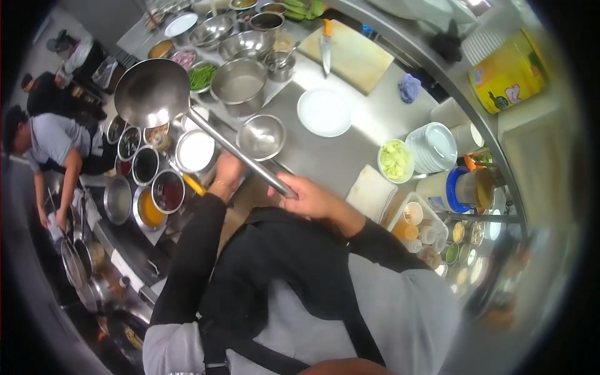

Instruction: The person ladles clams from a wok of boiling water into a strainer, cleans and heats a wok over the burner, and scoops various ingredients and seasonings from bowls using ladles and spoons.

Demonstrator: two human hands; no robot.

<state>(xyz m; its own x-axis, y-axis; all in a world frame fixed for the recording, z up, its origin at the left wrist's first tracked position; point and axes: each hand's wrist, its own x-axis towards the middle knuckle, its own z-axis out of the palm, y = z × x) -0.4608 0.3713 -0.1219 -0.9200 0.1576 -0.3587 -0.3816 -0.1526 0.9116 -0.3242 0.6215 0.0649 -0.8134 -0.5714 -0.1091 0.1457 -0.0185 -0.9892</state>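
A large metal ladle [153,94] is raised over the counter, its bowl at the upper left. My right hand [307,197] is closed around the lower end of its long handle. Just below the middle of that handle is my left hand [229,172], its fingers partly hidden, so its hold cannot be made out. To its left lie a yellow handle [194,184] and a white round container [195,150]. An empty metal bowl [261,137] stands beyond the ladle handle, with a white plate [324,112] to its right.
Sauce containers [168,190] stand at left, near a co-worker [59,140]. Farther back are a deep pot [239,84] and a knife [325,53] on a cutting board [356,59]. Stacked plates [432,147], shredded greens [395,160] and a tub [415,219] are at right, below a shelf edge [484,112].
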